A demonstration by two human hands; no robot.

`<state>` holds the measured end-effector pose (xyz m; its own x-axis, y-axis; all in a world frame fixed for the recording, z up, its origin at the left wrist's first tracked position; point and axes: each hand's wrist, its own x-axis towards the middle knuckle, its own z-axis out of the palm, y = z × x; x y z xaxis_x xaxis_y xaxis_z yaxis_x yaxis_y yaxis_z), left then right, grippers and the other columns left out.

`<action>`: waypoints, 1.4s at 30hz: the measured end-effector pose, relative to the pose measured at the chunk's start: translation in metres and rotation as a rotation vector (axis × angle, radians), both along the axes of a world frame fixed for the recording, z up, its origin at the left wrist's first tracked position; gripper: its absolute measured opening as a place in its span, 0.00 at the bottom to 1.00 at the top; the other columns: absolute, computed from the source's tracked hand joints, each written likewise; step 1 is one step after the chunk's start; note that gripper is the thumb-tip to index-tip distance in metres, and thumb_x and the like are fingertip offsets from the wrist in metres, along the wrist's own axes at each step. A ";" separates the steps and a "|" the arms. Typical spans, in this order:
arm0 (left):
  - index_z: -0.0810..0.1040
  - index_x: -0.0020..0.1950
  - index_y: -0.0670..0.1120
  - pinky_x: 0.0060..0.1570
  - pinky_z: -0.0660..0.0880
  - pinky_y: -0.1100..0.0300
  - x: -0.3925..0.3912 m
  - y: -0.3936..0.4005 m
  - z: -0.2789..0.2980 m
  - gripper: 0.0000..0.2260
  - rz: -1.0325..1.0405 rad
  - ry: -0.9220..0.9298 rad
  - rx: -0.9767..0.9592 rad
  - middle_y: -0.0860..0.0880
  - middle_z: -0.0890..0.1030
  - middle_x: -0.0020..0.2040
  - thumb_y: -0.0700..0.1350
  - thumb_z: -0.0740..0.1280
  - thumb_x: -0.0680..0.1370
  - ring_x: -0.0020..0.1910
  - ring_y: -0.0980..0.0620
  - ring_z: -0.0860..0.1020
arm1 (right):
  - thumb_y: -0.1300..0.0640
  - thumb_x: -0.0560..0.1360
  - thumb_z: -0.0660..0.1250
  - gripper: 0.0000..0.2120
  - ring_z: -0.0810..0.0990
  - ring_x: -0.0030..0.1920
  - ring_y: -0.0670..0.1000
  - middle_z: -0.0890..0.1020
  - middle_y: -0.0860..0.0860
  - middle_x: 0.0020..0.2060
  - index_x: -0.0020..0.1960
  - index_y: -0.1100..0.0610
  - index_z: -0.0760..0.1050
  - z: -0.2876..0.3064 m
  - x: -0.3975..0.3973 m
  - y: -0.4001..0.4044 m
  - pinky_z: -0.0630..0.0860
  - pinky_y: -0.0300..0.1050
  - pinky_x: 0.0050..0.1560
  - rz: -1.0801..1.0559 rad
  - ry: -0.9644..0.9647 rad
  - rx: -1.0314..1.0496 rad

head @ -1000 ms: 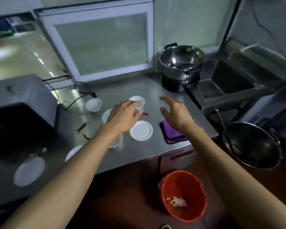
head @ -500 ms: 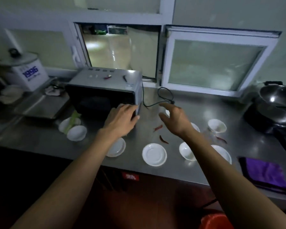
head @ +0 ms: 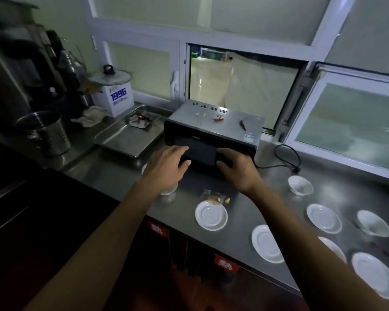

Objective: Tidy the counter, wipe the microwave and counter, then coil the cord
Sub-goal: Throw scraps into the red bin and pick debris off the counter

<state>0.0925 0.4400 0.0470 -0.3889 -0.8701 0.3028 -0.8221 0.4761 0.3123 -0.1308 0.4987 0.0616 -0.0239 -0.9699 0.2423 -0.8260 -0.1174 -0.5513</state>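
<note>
Both hands at the microwave (head: pixel 213 131) front. Left hand (head: pixel 166 168) sits at the lower left of the dark door, fingers curled toward the glass, thumb pointing right; right hand (head: pixel 236 169) mirrors it at the lower right, fingers bent against the door. Grip looks like it holds the front edge on both sides, but dim light and the angle hide the contact, so cannot tell if either grip is truly closed on it.

Microwave stands on the steel surface (head: pixel 267 194) directly beyond the hands, back toward the open window (head: pixel 243 75). Its top carries scraps: 2 red chili pieces (head: pixel 242 124) and pale bits near the vents. Black cord (head: pixel 288 158) leaves the right side of the microwave, loops on the surface and ends at a plug, just right of the right hand.

Food scraps (head: pixel 215 197) lie on the surface between the wrists, touching the rim of a white saucer (head: pixel 211 215). More white saucers and 2 small bowls (head: pixel 300 185) spread to the right; another bowl is partly hidden under the left wrist. Red chili bits lie near the far right bowl.

Left of the microwave: steel tray (head: pixel 128 136) with scraps, a white pot marked 1996 (head: pixel 115 95), a steel bucket (head: pixel 44 131).
</note>
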 end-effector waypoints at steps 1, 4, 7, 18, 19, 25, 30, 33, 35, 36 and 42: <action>0.73 0.73 0.48 0.61 0.72 0.49 0.006 -0.005 -0.004 0.21 0.016 0.010 0.017 0.48 0.78 0.67 0.52 0.65 0.81 0.66 0.45 0.74 | 0.57 0.78 0.68 0.21 0.79 0.63 0.54 0.81 0.54 0.63 0.70 0.56 0.74 -0.004 0.007 -0.009 0.67 0.34 0.58 0.017 -0.002 0.004; 0.68 0.76 0.50 0.63 0.70 0.47 0.021 -0.026 -0.015 0.24 0.075 0.020 0.084 0.47 0.75 0.70 0.54 0.63 0.81 0.68 0.45 0.72 | 0.56 0.79 0.68 0.21 0.78 0.64 0.53 0.80 0.54 0.64 0.71 0.56 0.73 -0.017 0.021 -0.038 0.65 0.33 0.58 0.061 -0.017 0.027; 0.65 0.77 0.51 0.67 0.67 0.47 0.029 -0.054 -0.019 0.24 0.110 -0.012 0.126 0.47 0.72 0.73 0.54 0.61 0.82 0.70 0.46 0.69 | 0.54 0.80 0.67 0.21 0.77 0.66 0.52 0.79 0.53 0.66 0.72 0.54 0.72 -0.029 0.022 -0.071 0.68 0.37 0.62 0.071 -0.064 0.039; 0.68 0.76 0.49 0.66 0.69 0.46 -0.001 -0.178 -0.006 0.22 0.076 -0.090 0.122 0.47 0.73 0.71 0.54 0.59 0.83 0.69 0.47 0.71 | 0.56 0.80 0.66 0.15 0.79 0.58 0.52 0.82 0.52 0.59 0.66 0.55 0.77 -0.032 -0.001 -0.205 0.73 0.41 0.57 0.096 -0.125 0.004; 0.68 0.75 0.49 0.66 0.70 0.46 -0.003 -0.186 -0.008 0.22 0.076 -0.090 0.118 0.48 0.74 0.71 0.54 0.59 0.83 0.68 0.47 0.71 | 0.56 0.80 0.66 0.15 0.79 0.60 0.52 0.82 0.53 0.60 0.66 0.55 0.76 -0.032 -0.005 -0.212 0.71 0.40 0.58 0.089 -0.126 0.003; 0.70 0.75 0.48 0.66 0.70 0.46 -0.019 -0.225 -0.019 0.22 0.047 -0.091 0.132 0.47 0.74 0.70 0.54 0.60 0.83 0.68 0.46 0.72 | 0.56 0.80 0.66 0.19 0.74 0.68 0.53 0.77 0.53 0.68 0.71 0.55 0.73 -0.039 -0.030 -0.241 0.70 0.44 0.66 0.023 -0.138 0.038; 0.73 0.72 0.47 0.63 0.72 0.46 -0.034 -0.255 -0.026 0.20 0.000 -0.053 0.112 0.46 0.78 0.67 0.52 0.63 0.82 0.64 0.45 0.74 | 0.55 0.81 0.65 0.19 0.75 0.67 0.52 0.77 0.52 0.68 0.71 0.54 0.73 -0.046 -0.048 -0.259 0.67 0.39 0.63 -0.047 -0.097 0.053; 0.74 0.71 0.45 0.63 0.73 0.46 -0.045 -0.276 -0.030 0.20 -0.057 -0.019 0.108 0.46 0.78 0.66 0.51 0.63 0.82 0.64 0.45 0.75 | 0.55 0.81 0.65 0.19 0.77 0.64 0.53 0.77 0.53 0.68 0.72 0.54 0.72 -0.050 -0.056 -0.271 0.69 0.41 0.62 -0.089 -0.084 0.073; 0.74 0.71 0.44 0.61 0.73 0.45 -0.052 -0.291 -0.032 0.19 -0.101 -0.011 0.094 0.45 0.79 0.65 0.49 0.64 0.81 0.64 0.44 0.75 | 0.55 0.81 0.65 0.20 0.79 0.59 0.55 0.77 0.53 0.67 0.72 0.53 0.72 -0.053 -0.058 -0.281 0.70 0.42 0.59 -0.125 -0.085 0.088; 0.75 0.71 0.44 0.61 0.74 0.44 -0.055 -0.299 -0.033 0.19 -0.120 -0.006 0.087 0.45 0.79 0.64 0.48 0.65 0.81 0.63 0.44 0.75 | 0.55 0.81 0.66 0.20 0.79 0.58 0.55 0.78 0.53 0.67 0.72 0.53 0.72 -0.054 -0.057 -0.287 0.71 0.43 0.59 -0.145 -0.084 0.092; 0.76 0.70 0.48 0.60 0.74 0.45 -0.072 -0.360 -0.036 0.18 -0.248 -0.020 0.094 0.46 0.79 0.65 0.47 0.65 0.81 0.63 0.43 0.75 | 0.56 0.80 0.66 0.18 0.78 0.60 0.55 0.80 0.53 0.64 0.69 0.55 0.75 -0.059 -0.046 -0.326 0.73 0.46 0.60 -0.284 -0.024 0.078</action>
